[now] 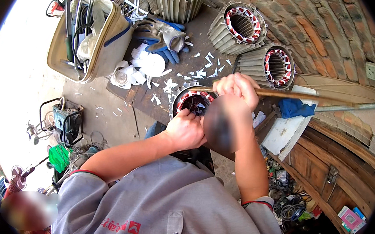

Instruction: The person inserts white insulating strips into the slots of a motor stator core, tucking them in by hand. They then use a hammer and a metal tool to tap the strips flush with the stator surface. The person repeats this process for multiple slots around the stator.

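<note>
In front of me a motor stator (173, 108) with a finned housing and a ring of red windings with white insulation faces up from the bench. My left hand (185, 128) is closed at the near edge of its bore, and whatever its fingers grip is hidden. Above the stator's right side, my right hand (238, 86) wraps round a long thin brown stick (296, 96). The stick lies roughly level, with its left end over the stator's far rim and its longer part reaching right. A blurred patch covers the area by my right wrist.
More stators (240, 28) stand along the brick wall. White paper scraps (208, 63) litter the dark bench (153, 103). Grey-blue work gloves (163, 37) and a white roll (152, 65) lie left, beside a tool-filled plastic bin (118, 44). A blue cloth (294, 108) is at right.
</note>
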Available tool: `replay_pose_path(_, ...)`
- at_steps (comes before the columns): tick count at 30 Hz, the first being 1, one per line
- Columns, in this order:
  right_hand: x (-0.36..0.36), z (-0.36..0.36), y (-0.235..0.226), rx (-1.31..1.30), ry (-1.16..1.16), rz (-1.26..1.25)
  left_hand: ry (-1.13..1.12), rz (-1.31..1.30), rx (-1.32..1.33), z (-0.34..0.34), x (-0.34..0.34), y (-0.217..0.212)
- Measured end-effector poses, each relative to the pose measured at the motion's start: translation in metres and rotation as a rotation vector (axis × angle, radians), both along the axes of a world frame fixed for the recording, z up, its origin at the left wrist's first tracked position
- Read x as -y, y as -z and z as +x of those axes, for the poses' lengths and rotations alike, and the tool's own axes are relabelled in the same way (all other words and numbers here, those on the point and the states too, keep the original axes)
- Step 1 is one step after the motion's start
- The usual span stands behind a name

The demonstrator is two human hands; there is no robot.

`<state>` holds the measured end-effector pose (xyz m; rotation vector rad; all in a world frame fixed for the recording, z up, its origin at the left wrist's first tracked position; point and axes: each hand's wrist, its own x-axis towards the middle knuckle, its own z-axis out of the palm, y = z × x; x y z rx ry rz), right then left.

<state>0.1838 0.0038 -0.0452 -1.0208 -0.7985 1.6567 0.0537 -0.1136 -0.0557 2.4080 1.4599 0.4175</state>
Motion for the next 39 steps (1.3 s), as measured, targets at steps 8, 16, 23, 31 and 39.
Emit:
replay_pose_path(8,-0.002,-0.02,0.002,0.298,-0.2,0.161,-0.021,-0.037,-0.019,-0.002,0.004,-0.001)
replay_pose_path(16,0.012,-0.042,-0.017,0.03,-0.433,0.131,-0.036,-0.139,-0.015,0.001,0.006,-0.003)
replay_pose_path(23,-0.002,-0.078,-0.1,0.328,-0.293,-0.081,-0.143,0.108,0.568,-0.053,0.019,-0.064)
replay_pose_path(31,0.118,-0.086,-0.086,0.508,-0.661,0.469,0.099,-0.657,1.833,-0.124,-0.018,-0.14)
replay_pose_path(39,0.097,0.094,0.028,1.3,-0.152,0.205,0.105,-0.187,1.768,-0.141,-0.002,-0.176)
